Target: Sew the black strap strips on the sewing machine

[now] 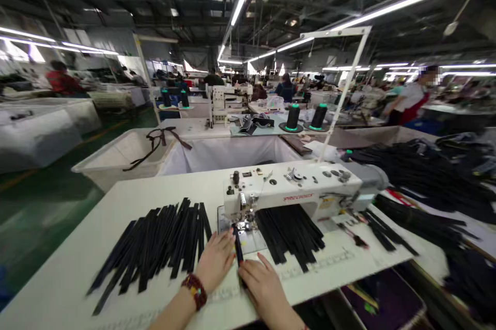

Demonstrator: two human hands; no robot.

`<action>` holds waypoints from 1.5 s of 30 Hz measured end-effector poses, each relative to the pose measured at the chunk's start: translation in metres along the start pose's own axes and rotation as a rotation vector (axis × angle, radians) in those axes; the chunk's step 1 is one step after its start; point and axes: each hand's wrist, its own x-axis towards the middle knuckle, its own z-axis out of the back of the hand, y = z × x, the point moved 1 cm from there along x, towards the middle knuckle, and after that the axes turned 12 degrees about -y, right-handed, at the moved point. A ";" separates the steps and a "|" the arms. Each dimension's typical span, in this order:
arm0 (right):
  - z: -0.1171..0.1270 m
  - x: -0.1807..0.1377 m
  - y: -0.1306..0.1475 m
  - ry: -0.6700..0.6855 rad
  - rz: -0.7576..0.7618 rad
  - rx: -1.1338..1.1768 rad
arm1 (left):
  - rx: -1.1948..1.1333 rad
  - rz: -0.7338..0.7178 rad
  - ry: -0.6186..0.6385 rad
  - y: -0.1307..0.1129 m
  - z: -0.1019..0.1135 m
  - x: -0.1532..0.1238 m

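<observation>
A black strip [237, 248] lies just in front of the needle end of the white sewing machine [271, 190], running from beside its presser foot [244, 225] toward the near side. The left hand [215, 262], with a dark beaded bracelet [194, 291] at its wrist, lies flattened with fingertips at the strip's far part; the right hand [264, 284] has its fingers at the nearer part. Whether either hand pinches the strip or merely presses it, I cannot tell. One pile of black strips [163, 247] spreads left of the machine; another bundle [289, 232] lies beneath its arm. Two black thread cones [293, 117] stand beyond the machine.
</observation>
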 end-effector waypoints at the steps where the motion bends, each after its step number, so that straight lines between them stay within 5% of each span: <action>1: 0.000 0.000 -0.001 0.023 -0.006 -0.014 | -0.003 0.000 -0.009 0.001 -0.001 0.002; 9: 0.007 0.009 0.002 0.286 -0.107 -0.071 | -0.036 0.030 -0.016 0.007 0.003 0.014; 22: 0.010 0.017 0.006 0.371 -0.223 -0.038 | -0.032 0.022 -0.024 0.009 -0.001 0.017; 29: 0.040 0.014 0.023 0.442 -0.208 -0.063 | -0.064 -0.060 -0.026 0.003 0.002 -0.002; 34: 0.050 0.009 0.025 0.436 -0.174 -0.069 | -0.083 -0.093 -0.065 0.002 0.002 -0.008; 45: 0.020 0.017 0.005 0.284 -0.198 -0.016 | -0.051 -0.080 -0.062 0.014 -0.005 0.006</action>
